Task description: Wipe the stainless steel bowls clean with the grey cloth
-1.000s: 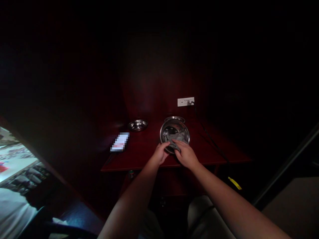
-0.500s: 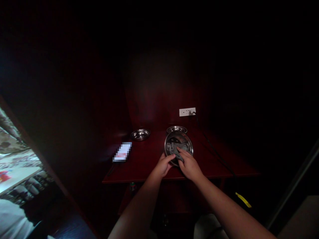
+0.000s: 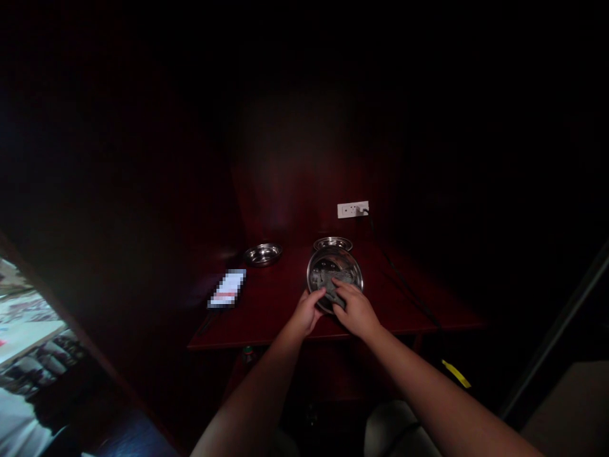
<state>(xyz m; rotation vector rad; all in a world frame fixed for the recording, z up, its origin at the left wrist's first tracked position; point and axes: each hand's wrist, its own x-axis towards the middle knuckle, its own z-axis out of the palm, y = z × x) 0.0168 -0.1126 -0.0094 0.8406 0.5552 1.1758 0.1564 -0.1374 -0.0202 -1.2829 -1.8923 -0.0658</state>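
A round steel plate is tilted up toward me on the dark red table. My left hand grips its near left rim, fingers curled round the edge. My right hand presses a grey cloth against the inside of the plate, fingers closed on the cloth. Just behind the held plate, a second steel plate lies flat.
A small steel bowl sits at the back left of the table, and a phone lies nearer the left edge. A white wall socket has a black cable running down the right side. A yellow tag hangs below the table's right end.
The view shifted slightly; both hands stay on the plate. My right hand with the cloth has slid a little across the inside of the plate.
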